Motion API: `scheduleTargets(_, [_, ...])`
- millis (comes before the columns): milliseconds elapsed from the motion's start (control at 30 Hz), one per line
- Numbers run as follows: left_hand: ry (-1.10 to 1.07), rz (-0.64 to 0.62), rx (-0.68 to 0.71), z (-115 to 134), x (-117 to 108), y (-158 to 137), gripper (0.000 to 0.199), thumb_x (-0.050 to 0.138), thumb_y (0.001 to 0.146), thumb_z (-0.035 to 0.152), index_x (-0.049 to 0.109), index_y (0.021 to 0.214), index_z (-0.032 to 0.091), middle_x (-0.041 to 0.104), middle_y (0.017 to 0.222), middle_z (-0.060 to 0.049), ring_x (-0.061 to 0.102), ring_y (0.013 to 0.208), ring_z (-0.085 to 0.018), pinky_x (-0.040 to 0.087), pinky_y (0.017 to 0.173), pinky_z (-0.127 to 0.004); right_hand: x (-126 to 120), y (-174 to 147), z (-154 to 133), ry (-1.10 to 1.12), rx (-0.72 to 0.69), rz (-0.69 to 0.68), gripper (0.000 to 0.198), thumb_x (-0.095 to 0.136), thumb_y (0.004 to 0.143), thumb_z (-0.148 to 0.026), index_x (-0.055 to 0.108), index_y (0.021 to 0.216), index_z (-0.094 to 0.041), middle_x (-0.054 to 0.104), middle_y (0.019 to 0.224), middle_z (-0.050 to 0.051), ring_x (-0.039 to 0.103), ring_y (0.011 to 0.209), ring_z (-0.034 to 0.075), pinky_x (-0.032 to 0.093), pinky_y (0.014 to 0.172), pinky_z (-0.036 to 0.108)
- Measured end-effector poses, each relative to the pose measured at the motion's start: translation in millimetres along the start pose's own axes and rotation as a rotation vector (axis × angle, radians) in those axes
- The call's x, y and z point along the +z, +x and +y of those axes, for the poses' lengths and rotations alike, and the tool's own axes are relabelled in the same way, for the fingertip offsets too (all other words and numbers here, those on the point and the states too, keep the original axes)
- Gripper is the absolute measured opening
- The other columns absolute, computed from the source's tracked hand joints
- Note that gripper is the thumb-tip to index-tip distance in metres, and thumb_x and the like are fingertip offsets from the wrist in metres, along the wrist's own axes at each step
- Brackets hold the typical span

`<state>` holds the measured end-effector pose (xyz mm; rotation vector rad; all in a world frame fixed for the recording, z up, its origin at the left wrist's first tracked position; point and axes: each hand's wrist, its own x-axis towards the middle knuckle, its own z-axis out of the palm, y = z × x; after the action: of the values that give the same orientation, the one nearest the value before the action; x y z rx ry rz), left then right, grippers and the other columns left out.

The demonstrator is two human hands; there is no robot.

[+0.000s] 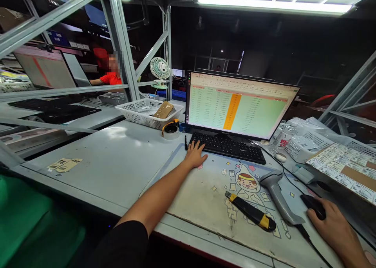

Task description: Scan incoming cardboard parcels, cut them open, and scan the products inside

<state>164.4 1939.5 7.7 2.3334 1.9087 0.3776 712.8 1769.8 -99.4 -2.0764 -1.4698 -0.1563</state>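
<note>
My left hand (194,154) lies with fingers spread on the left end of the black keyboard (229,146). At the lower right, my right hand (333,223) is wrapped over a black computer mouse (314,206). Between my hands, a black and yellow utility knife (249,212) rests on the cartoon-printed desk mat (199,197). A grey barcode scanner (280,197) lies to its right, its cable running toward the front edge. Behind the keyboard stands a monitor (214,107) showing a spreadsheet with one orange column.
A white basket (141,113) holds a brown packet, with tape rolls (170,131) beside it. On the right are a plastic bottle (283,137), another basket (304,146) and a sheet of labels (349,166). Metal posts frame the desk; a person in red (113,78) sits far left.
</note>
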Motion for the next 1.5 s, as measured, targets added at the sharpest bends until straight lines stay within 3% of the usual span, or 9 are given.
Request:
scheduleTargets(267, [0.009, 0.026, 0.007, -4, 7, 5, 0.076, 0.054, 0.105, 0.054, 0.038, 0.173, 0.023, 0.017, 0.184, -0.012, 0.007, 0.171, -0.041, 0.008, 0.14, -0.054, 19, 4, 20, -0.003, -0.038, 0.05, 0.08, 0.042, 0.088, -0.067, 0.069, 0.146, -0.018, 0.065, 0.143, 0.02, 0.065, 0.132, 0.045, 0.054, 0.114, 0.061])
scheduleTargets(900, [0.066, 0.049, 0.0, -7, 13, 12, 0.075, 0.053, 0.107, 0.054, 0.037, 0.174, 0.022, 0.018, 0.184, -0.012, 0.01, 0.17, -0.042, 0.011, 0.139, -0.056, 20, 1, 14, -0.076, -0.09, 0.149, 0.062, 0.04, 0.096, -0.055, 0.073, 0.136, -0.02, 0.066, 0.136, 0.016, 0.068, 0.119, 0.036, 0.056, 0.109, 0.052])
scheduleTargets(1500, [0.129, 0.057, 0.006, -11, 18, 19, 0.076, 0.048, 0.107, 0.056, 0.036, 0.174, 0.022, 0.019, 0.183, -0.012, 0.012, 0.17, -0.042, 0.013, 0.139, -0.056, 5, -4, -4, -0.119, -0.006, 0.069, 0.062, 0.038, 0.1, -0.047, 0.07, 0.144, -0.016, 0.062, 0.144, 0.018, 0.065, 0.123, 0.035, 0.054, 0.112, 0.049])
